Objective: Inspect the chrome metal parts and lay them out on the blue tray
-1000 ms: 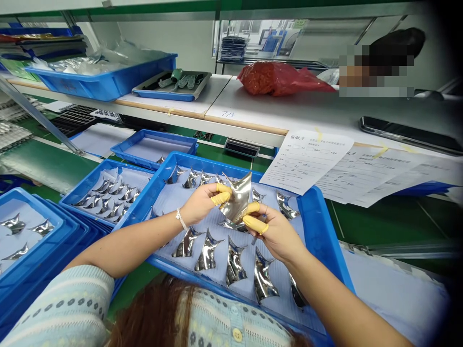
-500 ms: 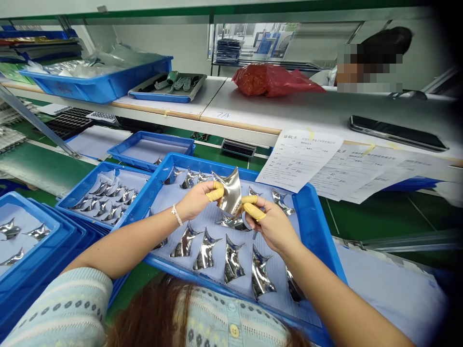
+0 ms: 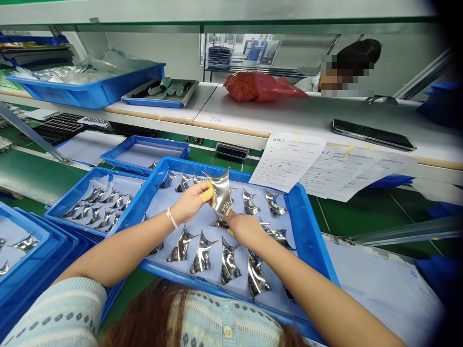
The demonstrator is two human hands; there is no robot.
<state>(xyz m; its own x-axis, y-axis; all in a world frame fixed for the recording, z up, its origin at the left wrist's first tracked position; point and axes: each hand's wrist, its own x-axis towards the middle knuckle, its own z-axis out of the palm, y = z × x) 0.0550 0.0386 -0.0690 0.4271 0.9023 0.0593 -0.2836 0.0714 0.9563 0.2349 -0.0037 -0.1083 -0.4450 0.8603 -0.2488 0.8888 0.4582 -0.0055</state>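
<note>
My left hand (image 3: 188, 202), with a yellow finger cot on the thumb, pinches the upper left edge of a shiny curved metal piece (image 3: 220, 193) and holds it upright over the blue tray (image 3: 307, 226). My right hand (image 3: 248, 230) is turned palm down, its curled fingers meeting the lower tip of the same piece. A thin rod (image 3: 265, 223) sticks out of that hand. Several similar metal pieces (image 3: 202, 253) lie in rows on the tray's white liner.
A second blue tray (image 3: 72, 197) of pieces lies to the left, and another one stands behind it. Printed papers (image 3: 289, 161) hang from the shelf edge. On the shelf are a phone (image 3: 372, 135) and a red bag (image 3: 260, 86). A co-worker (image 3: 354, 58) sits beyond.
My right hand has rolled palm down and dropped toward the tray, its yellow fingertips now hidden. The piece stays upright in my left hand. The view has shifted a little rightwards.
</note>
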